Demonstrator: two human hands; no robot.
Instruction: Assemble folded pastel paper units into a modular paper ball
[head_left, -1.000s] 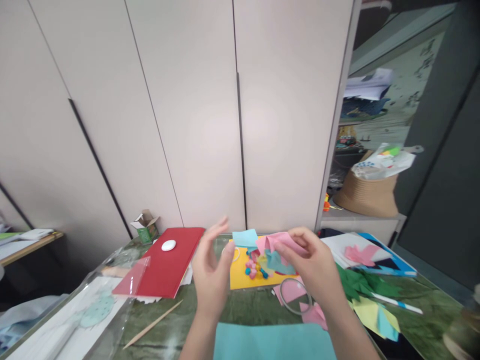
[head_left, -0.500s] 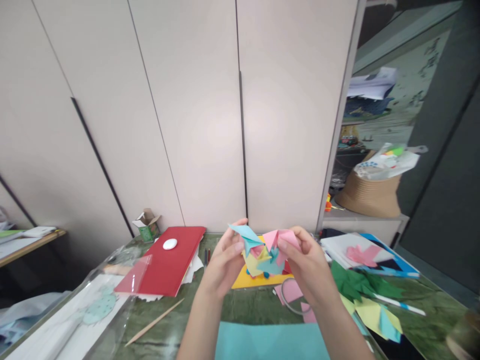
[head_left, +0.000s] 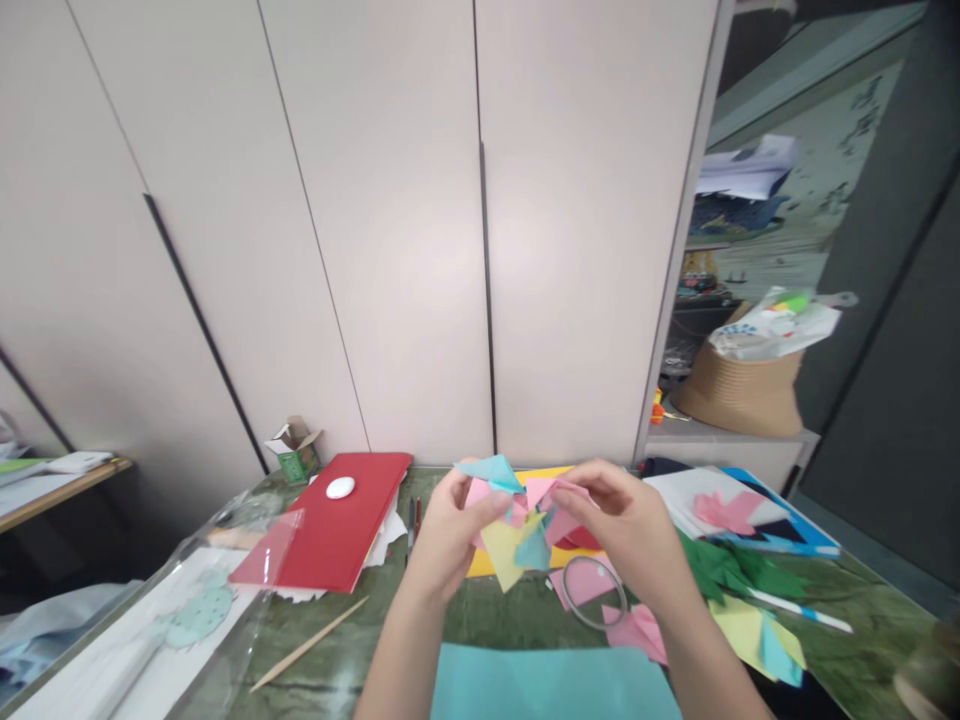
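Between my two hands, above the table, is a folded paper piece point(head_left: 529, 540) made of pink, blue and yellow units joined together. My left hand point(head_left: 454, 525) pinches its left side, thumb in front, near a blue point at the top. On the other side my right hand point(head_left: 616, 515) grips a pink flap between thumb and fingers. A yellow point and a blue point hang down in the middle. Below lie a roll of tape point(head_left: 592, 592), pink paper point(head_left: 637, 632) and a blue sheet point(head_left: 551, 685) at the table's front edge.
A red folder point(head_left: 337, 525) with a white round object, a wooden stick point(head_left: 309, 645) and a clear plastic sleeve point(head_left: 187, 620) lie to the left. To the right are green paper point(head_left: 724, 570), yellow and blue folded paper point(head_left: 757, 635), a marker point(head_left: 802, 608) and books point(head_left: 750, 510).
The folded paper piece has turned in my hands, so its yellow and blue points now hang lower. My right hand has shifted slightly right, and its wrist uncovers more of the tape roll and pink paper.
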